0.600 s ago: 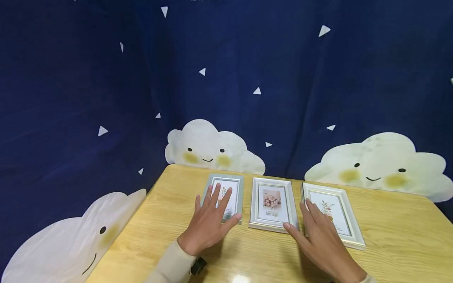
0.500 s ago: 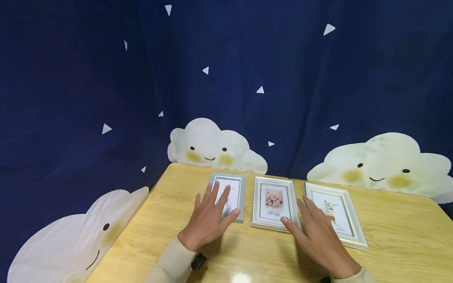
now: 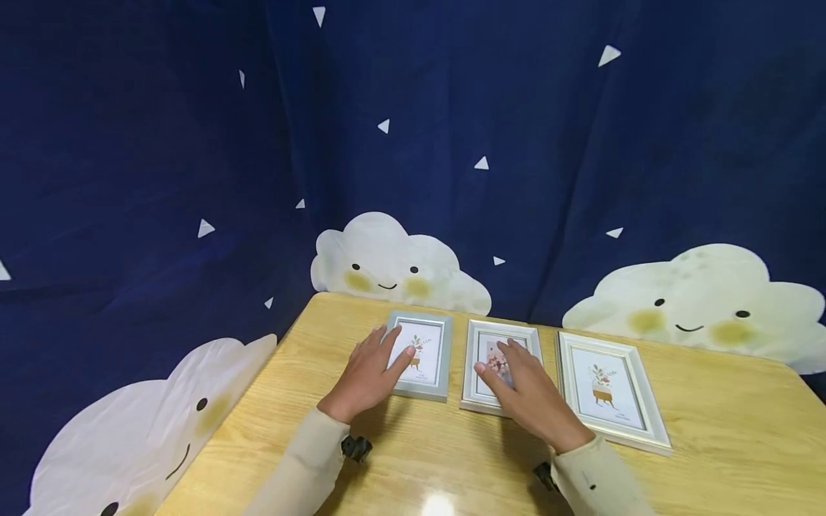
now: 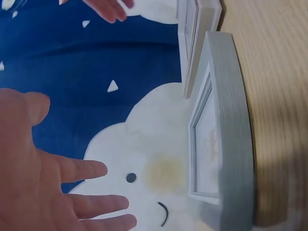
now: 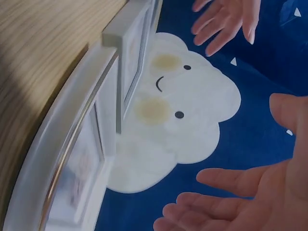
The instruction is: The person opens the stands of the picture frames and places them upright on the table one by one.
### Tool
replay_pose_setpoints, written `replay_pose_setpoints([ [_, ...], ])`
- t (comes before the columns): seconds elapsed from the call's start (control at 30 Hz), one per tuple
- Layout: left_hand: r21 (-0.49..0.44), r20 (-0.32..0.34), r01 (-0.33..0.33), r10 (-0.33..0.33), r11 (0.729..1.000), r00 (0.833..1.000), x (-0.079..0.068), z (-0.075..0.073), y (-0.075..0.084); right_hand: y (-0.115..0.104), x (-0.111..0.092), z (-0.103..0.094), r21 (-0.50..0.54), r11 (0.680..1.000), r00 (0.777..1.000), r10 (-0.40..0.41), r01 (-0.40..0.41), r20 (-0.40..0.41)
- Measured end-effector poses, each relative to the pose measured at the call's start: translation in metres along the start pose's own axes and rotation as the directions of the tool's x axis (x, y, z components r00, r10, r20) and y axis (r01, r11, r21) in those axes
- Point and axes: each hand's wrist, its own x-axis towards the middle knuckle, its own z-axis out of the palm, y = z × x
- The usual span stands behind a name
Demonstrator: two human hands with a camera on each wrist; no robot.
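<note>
Three picture frames lie face up in a row on the wooden table. My left hand (image 3: 363, 376) hovers beside and partly over the grey-green picture frame (image 3: 439, 358) with a plant print; the left wrist view shows its fingers (image 4: 98, 204) straight and apart from that frame. Over the middle white picture frame (image 3: 477, 330), with its flower picture, is my right hand (image 3: 532, 394), covering part of it. The right wrist view shows relaxed, extended fingers (image 5: 226, 180) with a gap to the frame. The right-hand white picture frame (image 3: 603, 390) with a potted plant print is uncovered.
The wooden table (image 3: 723, 430) ends at a dark blue curtain (image 3: 413, 107) with white triangles and smiling clouds. One cloud (image 3: 396, 269) stands behind the frames, another cloud (image 3: 697, 308) at the right.
My right hand has moved left from the right-hand frame to above the middle one. My left hand has drawn back slightly left, its fingers less spread. The view has shifted a little.
</note>
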Motion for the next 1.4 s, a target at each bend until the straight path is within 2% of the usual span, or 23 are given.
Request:
replay_pose_setpoints([
  [0.17, -0.129, -0.023, 0.035, -0.038, 0.991, 0.999, 0.015, 0.006, -0.013, -0.005, 0.024, 0.016, 0.102, 0.994, 0.998, 0.046, -0.049, 0.030],
  [0.33, -0.199, -0.032, 0.089, -0.097, 0.976, 0.995, 0.026, 0.010, -0.021, -0.009, 0.038, 0.028, 0.174, 0.977, 0.991, 0.108, -0.121, 0.084],
  [0.53, -0.296, -0.048, 0.157, -0.178, 0.942, 0.983, 0.037, 0.013, -0.031, -0.012, 0.052, 0.042, 0.252, 0.948, 0.976, 0.163, -0.195, 0.142],
  [0.73, -0.399, 0.010, 0.241, -0.258, 0.885, 0.966, 0.046, 0.016, -0.043, -0.015, 0.065, 0.052, 0.390, 0.880, 0.957, 0.199, -0.269, 0.211],
  [1.0, -0.525, 0.068, 0.298, -0.310, 0.797, 0.948, 0.059, 0.016, -0.052, -0.010, 0.082, 0.059, 0.466, 0.824, 0.937, 0.206, -0.322, 0.284],
  [1.13, -0.554, 0.095, 0.328, -0.333, 0.765, 0.938, 0.064, 0.019, -0.055, -0.007, 0.089, 0.062, 0.513, 0.786, 0.925, 0.191, -0.344, 0.328],
  [1.23, -0.543, 0.105, 0.346, -0.346, 0.765, 0.932, 0.067, 0.021, -0.057, -0.005, 0.094, 0.065, 0.531, 0.764, 0.914, 0.189, -0.366, 0.358],
  [1.4, -0.522, 0.126, 0.379, -0.371, 0.764, 0.920, 0.071, 0.024, -0.058, -0.002, 0.102, 0.069, 0.502, 0.769, 0.901, 0.220, -0.395, 0.373],
])
